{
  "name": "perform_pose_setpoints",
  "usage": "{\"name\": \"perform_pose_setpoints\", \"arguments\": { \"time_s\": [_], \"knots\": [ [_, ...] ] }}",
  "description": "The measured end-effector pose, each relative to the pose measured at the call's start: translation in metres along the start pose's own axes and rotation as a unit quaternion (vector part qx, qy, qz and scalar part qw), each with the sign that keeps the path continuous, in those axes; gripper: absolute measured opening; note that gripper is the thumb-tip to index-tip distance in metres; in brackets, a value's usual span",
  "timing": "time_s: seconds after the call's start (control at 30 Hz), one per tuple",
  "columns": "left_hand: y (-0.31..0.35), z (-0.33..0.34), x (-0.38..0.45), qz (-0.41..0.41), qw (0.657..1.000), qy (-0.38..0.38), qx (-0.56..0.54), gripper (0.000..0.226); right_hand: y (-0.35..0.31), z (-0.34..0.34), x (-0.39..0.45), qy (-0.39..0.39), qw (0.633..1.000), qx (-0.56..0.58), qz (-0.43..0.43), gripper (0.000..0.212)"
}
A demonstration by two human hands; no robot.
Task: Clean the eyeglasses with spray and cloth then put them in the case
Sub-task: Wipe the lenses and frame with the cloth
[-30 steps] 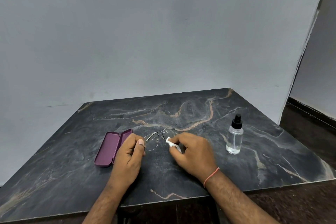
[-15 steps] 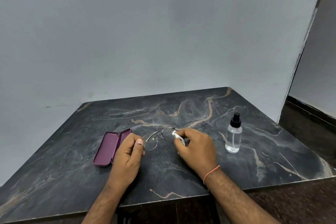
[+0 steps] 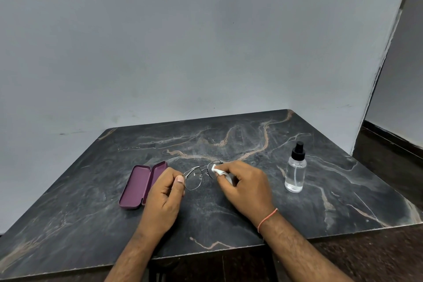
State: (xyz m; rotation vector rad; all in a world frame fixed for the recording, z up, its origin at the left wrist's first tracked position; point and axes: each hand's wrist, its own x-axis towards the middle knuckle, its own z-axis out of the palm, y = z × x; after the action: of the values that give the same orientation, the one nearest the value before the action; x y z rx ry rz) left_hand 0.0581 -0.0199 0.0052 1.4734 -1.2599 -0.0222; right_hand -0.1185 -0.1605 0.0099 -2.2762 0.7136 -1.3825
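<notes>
Thin-framed eyeglasses are held just above the dark marble table. My left hand pinches their left end between thumb and fingers. My right hand grips a small white cloth pressed on the right lens, which the cloth partly hides. A purple glasses case lies open and empty just left of my left hand. A clear spray bottle with a black nozzle stands upright to the right of my right hand.
A grey wall stands close behind the table. The table's right edge drops to a dark floor. Its front edge runs under my forearms.
My right hand has slid the cloth from the near side of the right lens up onto it. My left hand and the glasses have stayed almost still.
</notes>
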Motion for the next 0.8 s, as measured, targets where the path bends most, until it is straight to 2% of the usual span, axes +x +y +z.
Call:
{"name": "perform_pose_setpoints", "arguments": {
  "time_s": [0.1, 0.27, 0.43, 0.57, 0.63, 0.8],
  "knots": [
    [0.0047, 0.0005, -0.0005, 0.006, 1.0, -0.003, 0.007, 0.038, -0.0033, -0.0001, -0.0017, -0.016, 0.999, 0.007, -0.037, 0.015],
    [0.0097, -0.0002, -0.0025, 0.009, 1.0, -0.006, 0.018, 0.04, 0.0023, -0.0004, 0.0029, 0.037, 0.998, -0.024, 0.036, 0.011],
    [0.0106, -0.0002, -0.0019, 0.004, 1.0, -0.006, 0.028, 0.038, -0.0044, -0.0022, -0.002, -0.019, 0.999, 0.005, -0.045, 0.017],
    [0.0098, 0.0003, -0.0021, 0.007, 1.0, -0.004, 0.023, 0.038, -0.0004, -0.0022, 0.0027, 0.03, 0.998, -0.026, 0.039, 0.013],
    [0.0098, 0.0006, -0.0022, 0.005, 1.0, -0.005, 0.023, 0.039, 0.001, -0.0027, 0.0035, 0.028, 0.998, -0.029, 0.055, 0.011],
    [0.0088, -0.0001, -0.0011, 0.004, 1.0, -0.003, 0.022, 0.038, -0.0065, -0.003, -0.003, -0.026, 0.999, 0.01, -0.023, 0.016]
  ]
}}
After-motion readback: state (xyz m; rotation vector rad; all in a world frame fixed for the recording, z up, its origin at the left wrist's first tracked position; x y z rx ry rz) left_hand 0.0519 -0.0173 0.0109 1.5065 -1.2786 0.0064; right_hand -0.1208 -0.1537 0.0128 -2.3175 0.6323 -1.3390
